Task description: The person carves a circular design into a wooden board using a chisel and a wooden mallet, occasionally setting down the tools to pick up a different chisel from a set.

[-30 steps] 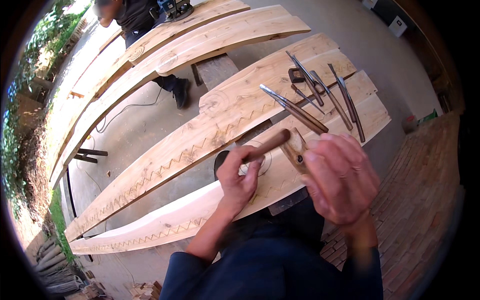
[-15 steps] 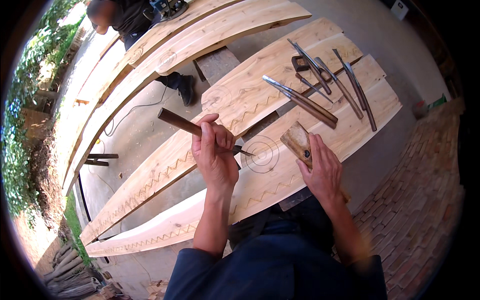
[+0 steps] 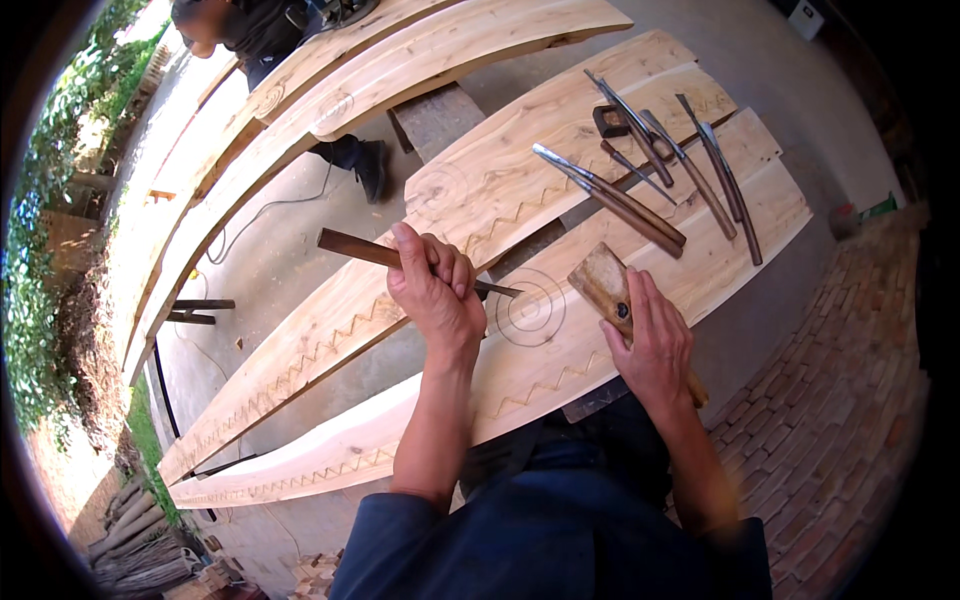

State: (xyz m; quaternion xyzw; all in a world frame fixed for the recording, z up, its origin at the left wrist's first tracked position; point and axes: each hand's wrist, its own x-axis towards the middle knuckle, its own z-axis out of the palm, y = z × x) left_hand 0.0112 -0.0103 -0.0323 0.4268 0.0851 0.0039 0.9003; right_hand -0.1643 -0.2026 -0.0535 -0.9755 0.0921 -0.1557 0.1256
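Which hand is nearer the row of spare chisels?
Right. The right hand, gripping the mallet, sits just below the spare chisels; the left hand is farther left.

Very little of this kind shows. At the top right of the frame, on the grey floor beyond the planks, lies a small white box-like thing (image 3: 806, 17) with a dark patch on its face, possibly a package or label, too small to tell. At the right edge, where the grey floor meets the brick paving, lies a small green, flat, packet-like thing (image 3: 880, 208), just beside a dark reddish round object (image 3: 845, 221); no signs or screens are visible.
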